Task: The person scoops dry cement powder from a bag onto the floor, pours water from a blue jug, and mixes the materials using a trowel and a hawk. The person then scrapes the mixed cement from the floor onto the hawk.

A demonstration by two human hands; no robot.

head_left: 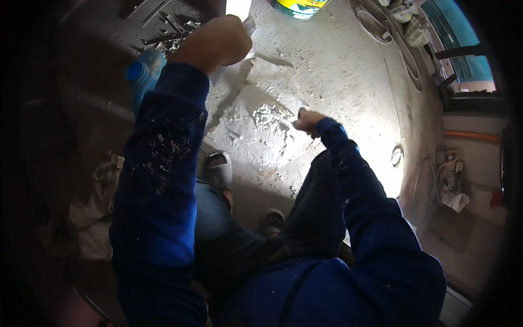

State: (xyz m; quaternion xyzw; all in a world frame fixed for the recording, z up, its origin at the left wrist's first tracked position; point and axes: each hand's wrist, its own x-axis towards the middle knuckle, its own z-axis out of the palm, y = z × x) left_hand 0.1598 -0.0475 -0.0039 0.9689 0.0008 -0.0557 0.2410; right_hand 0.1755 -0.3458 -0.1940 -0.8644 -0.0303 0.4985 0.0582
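Observation:
My left hand (226, 41) is closed, raised at the upper middle with its back toward me. Bright white, flat-looking material (238, 7) shows just beyond its knuckles, but I cannot make out what the fingers grip. My right hand (309, 121) is closed too, low over the floor, right of a patch of whitish flakes and crumbs (271, 122). A small dark tip pokes out by its fingers; its kind is too small to tell. Flakes cling to my left sleeve (169, 147). My sandaled feet (219, 170) stand at the near edge of the patch.
A clear blue-capped bottle (137, 72) stands beside my left forearm. At the top is a yellow-and-green bucket (300, 7). Looped cable or strip (376, 27) lies at the upper right, near a window (457, 43). Crumpled pale sacking (95, 218) is at the left, in shadow.

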